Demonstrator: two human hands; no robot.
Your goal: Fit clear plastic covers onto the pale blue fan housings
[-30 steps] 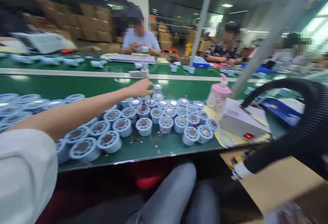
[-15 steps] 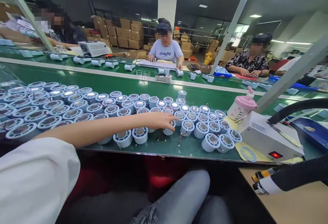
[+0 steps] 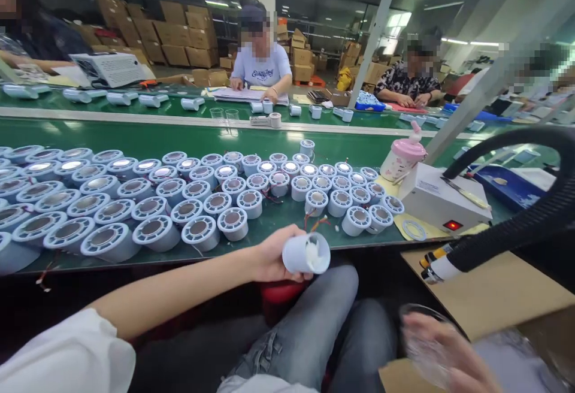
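Observation:
My left hand [image 3: 275,256] is closed around a light blue fan housing [image 3: 294,254], held above my knee just off the bench edge. The housing's open end faces me, showing a white part inside, and thin coloured wires stick up behind it. At the lower right, my right hand [image 3: 453,345] is blurred, its fingers curled round a clear plastic cup [image 3: 420,336]. Several more light blue housings [image 3: 200,232] stand in rows on the green bench, round slotted ends up, some with wires trailing.
A grey power box [image 3: 442,198] with a lit red switch sits at the right, near a pink-lidded cup [image 3: 403,156]. A black hose [image 3: 498,231] arches over a cardboard box [image 3: 494,285]. Co-workers sit across the green bench [image 3: 188,135]; a slanted metal post [image 3: 471,96] rises at the right.
My left hand has lifted a fan housing from the bench and drawn it toward me, tipping its open end into view. My right hand has appeared at lower right with a clear cup.

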